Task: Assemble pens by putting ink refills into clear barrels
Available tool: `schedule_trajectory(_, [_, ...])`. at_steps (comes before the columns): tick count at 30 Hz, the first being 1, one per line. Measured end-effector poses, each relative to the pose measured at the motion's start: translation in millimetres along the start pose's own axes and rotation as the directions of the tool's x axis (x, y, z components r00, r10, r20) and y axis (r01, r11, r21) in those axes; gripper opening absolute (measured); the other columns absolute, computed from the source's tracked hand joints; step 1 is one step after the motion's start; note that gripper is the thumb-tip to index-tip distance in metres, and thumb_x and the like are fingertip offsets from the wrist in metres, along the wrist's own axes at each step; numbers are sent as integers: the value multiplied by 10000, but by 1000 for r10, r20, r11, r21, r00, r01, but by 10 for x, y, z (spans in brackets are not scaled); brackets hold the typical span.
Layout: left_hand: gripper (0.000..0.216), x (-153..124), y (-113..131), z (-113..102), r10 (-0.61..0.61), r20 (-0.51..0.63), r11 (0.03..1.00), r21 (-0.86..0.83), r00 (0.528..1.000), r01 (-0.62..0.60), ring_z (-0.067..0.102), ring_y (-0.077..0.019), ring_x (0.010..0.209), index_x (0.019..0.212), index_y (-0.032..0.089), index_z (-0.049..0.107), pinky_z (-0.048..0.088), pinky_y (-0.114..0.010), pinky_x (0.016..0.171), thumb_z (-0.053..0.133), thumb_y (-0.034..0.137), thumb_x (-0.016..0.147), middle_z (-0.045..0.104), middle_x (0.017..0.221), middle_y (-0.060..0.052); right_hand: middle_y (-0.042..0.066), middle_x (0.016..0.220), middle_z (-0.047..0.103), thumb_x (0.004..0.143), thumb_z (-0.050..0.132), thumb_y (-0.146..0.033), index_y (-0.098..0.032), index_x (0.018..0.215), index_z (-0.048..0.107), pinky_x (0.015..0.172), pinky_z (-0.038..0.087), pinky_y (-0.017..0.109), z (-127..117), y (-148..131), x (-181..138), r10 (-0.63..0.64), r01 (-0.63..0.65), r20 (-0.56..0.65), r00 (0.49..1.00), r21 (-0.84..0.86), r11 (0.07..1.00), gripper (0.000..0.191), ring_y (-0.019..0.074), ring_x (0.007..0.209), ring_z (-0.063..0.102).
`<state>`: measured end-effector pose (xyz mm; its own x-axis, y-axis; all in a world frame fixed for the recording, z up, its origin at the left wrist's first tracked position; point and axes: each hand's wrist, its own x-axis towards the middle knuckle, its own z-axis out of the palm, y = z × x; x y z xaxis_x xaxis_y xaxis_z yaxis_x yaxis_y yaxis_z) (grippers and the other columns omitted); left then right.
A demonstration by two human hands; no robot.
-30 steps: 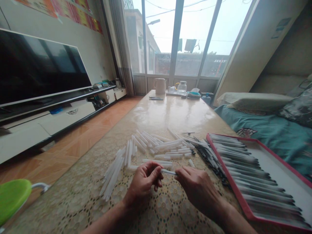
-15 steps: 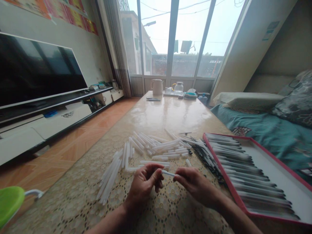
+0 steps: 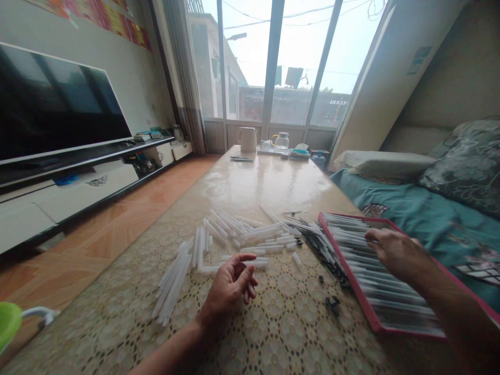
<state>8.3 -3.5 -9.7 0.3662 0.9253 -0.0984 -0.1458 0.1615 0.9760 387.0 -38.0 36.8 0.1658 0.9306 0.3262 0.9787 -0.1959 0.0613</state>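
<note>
My left hand [image 3: 230, 284] hovers above the patterned tabletop with its fingers loosely bent and apart, nothing between them. Just beyond it lie loose white pen barrels [image 3: 255, 263]. My right hand [image 3: 394, 252] is over a red-rimmed box [image 3: 369, 312] on the right, fingers pinched together near the row of pens [image 3: 377, 271]. Whatever is in that pinch, if anything, is hidden. Along the box's left side is a heap of thin dark pen refills [image 3: 322, 247]. Small black caps or plugs [image 3: 332, 302] are scattered nearer to me.
More white barrels [image 3: 172, 289] are bundled at the left. A pitcher [image 3: 247, 139], a glass jar [image 3: 281, 141] and a tissue pack [image 3: 300, 151] stand at the table's far end. A teal-covered sofa [image 3: 394, 198] borders the right side.
Both hands held a thin whitish pen piece between them. My right hand has let the left one go and moved right, over the box. My left hand stays in place, now without the piece.
</note>
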Motion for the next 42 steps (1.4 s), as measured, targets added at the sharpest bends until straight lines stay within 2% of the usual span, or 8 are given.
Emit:
schedule_trajectory(5, [418,-11,19,24,12,-21,1000,-6,1000,-13,525,-80,414,1012,144,542,367,-175,361,637,450,744,582,596,35,134,998,656,840,489,-213,-198,902,663,653,367,371,205,200,-40,-13,20,99,995,-72,997,185,285,900,611])
schedule_trajectory(11, [377,-12,49,41,5,-33,1000,12,999,-4,518,-84,395,976,144,558,363,-182,359,635,432,744,581,580,35,139,1018,651,792,565,-224,-174,968,633,670,369,376,329,125,-43,-17,11,-54,998,-113,994,195,302,913,584])
schedule_trajectory(15, [263,-27,9,52,0,-11,998,69,1000,0,521,-87,416,904,147,590,366,-185,381,600,373,770,578,586,27,101,911,652,831,499,-219,-174,888,631,705,417,322,182,-455,-16,-82,92,-74,994,141,986,150,227,822,598])
schedule_trajectory(20, [124,-108,-28,50,53,-5,967,251,999,-50,573,-114,499,810,150,631,427,-213,475,546,230,771,579,619,12,36,857,620,846,475,-171,-196,874,614,670,437,260,64,-1508,-150,-330,237,50,943,596,767,144,151,727,591])
schedule_trajectory(24, [138,-156,14,29,106,-21,912,400,994,-89,594,-135,509,786,157,649,440,-228,503,518,195,766,600,619,-1,44,916,595,809,509,-112,-188,902,593,709,426,260,127,-1975,-278,-370,265,45,928,620,739,147,154,795,571])
schedule_trajectory(30, [137,-156,56,25,155,-11,880,456,988,-133,592,-156,516,763,168,688,445,-240,520,554,183,736,633,588,-15,47,896,568,816,510,-136,-192,881,572,733,410,266,228,-2167,-275,-315,245,50,948,517,820,107,182,858,541])
schedule_trajectory(35, [147,-127,37,30,72,-46,941,333,996,-53,586,-144,472,781,150,671,450,-241,479,594,272,755,631,584,-13,37,866,561,834,494,-133,-197,824,542,715,412,263,252,-2132,-271,-292,228,26,956,560,797,80,178,815,539])
schedule_trajectory(42, [386,-37,89,-19,-129,-58,975,-189,990,116,634,-136,588,959,125,641,511,-237,550,761,328,654,668,699,-36,24,850,554,886,464,-170,-201,828,511,682,418,265,1,-2042,-365,-317,268,-51,947,670,693,81,164,776,541])
